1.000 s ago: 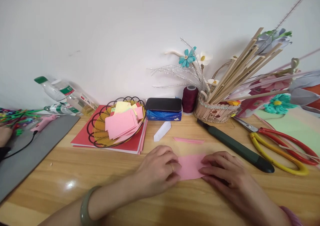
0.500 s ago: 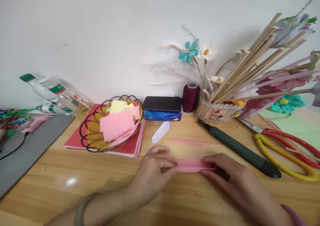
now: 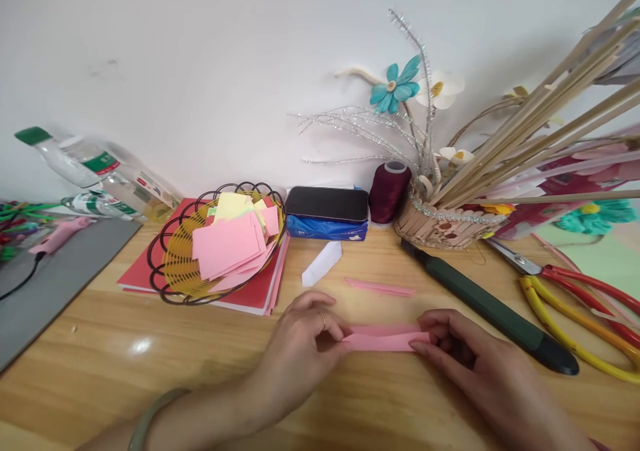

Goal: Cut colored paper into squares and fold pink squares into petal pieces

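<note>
A folded strip of pink paper lies low over the wooden table, held at both ends. My left hand pinches its left end between thumb and fingers; a ring shows on one finger. At the right end, my right hand grips the paper with thumb below and fingers above. Just beyond the strip lies a narrow folded pink piece. A folded white paper piece rests to the left of that one.
Behind stand a basket of paper slips, a black phone on a blue pack, a maroon thread spool and a stick-filled basket. Rightward lie a green-handled tool and scissors. A grey mat is at left.
The camera view has shifted slightly closer. The pink strip's near flap now stands up more, and my right hand's fingers have moved a little along its end.
</note>
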Demonstrator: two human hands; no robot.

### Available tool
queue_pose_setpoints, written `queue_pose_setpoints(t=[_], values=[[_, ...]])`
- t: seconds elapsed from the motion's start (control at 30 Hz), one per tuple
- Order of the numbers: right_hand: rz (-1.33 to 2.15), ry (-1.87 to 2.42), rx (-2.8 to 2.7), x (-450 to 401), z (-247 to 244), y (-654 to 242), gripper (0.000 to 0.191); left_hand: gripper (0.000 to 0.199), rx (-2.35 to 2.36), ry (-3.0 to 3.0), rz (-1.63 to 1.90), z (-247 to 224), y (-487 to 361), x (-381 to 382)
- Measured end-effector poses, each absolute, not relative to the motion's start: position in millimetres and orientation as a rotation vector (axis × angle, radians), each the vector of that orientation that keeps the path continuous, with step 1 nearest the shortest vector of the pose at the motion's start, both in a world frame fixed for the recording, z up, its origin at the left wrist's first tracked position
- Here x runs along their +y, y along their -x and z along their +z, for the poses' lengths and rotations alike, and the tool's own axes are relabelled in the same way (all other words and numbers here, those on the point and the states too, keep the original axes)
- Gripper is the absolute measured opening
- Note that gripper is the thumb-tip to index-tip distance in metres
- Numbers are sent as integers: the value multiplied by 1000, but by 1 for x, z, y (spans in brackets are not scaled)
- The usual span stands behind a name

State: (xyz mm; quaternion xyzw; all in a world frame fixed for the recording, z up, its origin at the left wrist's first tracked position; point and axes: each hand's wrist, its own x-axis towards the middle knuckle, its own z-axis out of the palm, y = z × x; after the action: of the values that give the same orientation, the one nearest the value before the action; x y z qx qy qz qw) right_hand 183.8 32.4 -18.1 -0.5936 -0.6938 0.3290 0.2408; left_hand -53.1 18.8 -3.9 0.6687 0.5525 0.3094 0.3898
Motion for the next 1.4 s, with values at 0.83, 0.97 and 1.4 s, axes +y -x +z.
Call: queue_pose_setpoints(t=[0.83, 0.97, 1.4], values=[[610, 1538, -2012, 30, -16, -178, 21, 19, 1452, -1687, 783, -3, 49, 20], [677, 1586, -1990, 32, -13, -176, 22, 20, 1489, -1718, 786, -5, 47, 19], [718, 1655, -2049, 38, -6, -177, 23, 13, 1317, -2136, 958, -4, 53, 19]])
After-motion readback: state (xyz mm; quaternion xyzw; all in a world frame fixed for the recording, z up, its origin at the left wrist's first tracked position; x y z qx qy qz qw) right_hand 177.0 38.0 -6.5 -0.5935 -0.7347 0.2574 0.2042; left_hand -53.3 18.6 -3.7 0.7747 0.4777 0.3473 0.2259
